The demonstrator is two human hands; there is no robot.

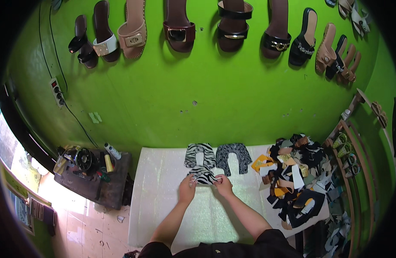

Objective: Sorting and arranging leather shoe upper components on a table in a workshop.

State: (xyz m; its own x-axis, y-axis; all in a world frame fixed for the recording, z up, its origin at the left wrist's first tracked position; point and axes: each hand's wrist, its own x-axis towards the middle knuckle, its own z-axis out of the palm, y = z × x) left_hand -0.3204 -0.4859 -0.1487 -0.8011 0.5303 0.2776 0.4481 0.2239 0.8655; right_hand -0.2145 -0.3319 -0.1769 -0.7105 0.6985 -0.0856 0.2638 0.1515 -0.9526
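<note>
Between my two hands is a zebra-print piece of sheet material (205, 178), curved and held just above the table. My left hand (187, 188) pinches its left end, and my right hand (224, 185) has the right end between thumb and fingers. Right behind it lies a zebra-striped U-shaped cutout (190, 156), partly covered at its near side by the held piece. Beside that, to the right, a grey-and-black patterned U-shaped cutout (241, 155) rests flat with its opening toward me.
All this is over a white-covered table (155, 189) against a green wall. A heap of material scraps (292, 185) fills its right side. At left, a small dark table (92, 185) bears a black machine (83, 159) and thread cones. Sandals (179, 36) hang above; a wooden rack (355, 172) stands right.
</note>
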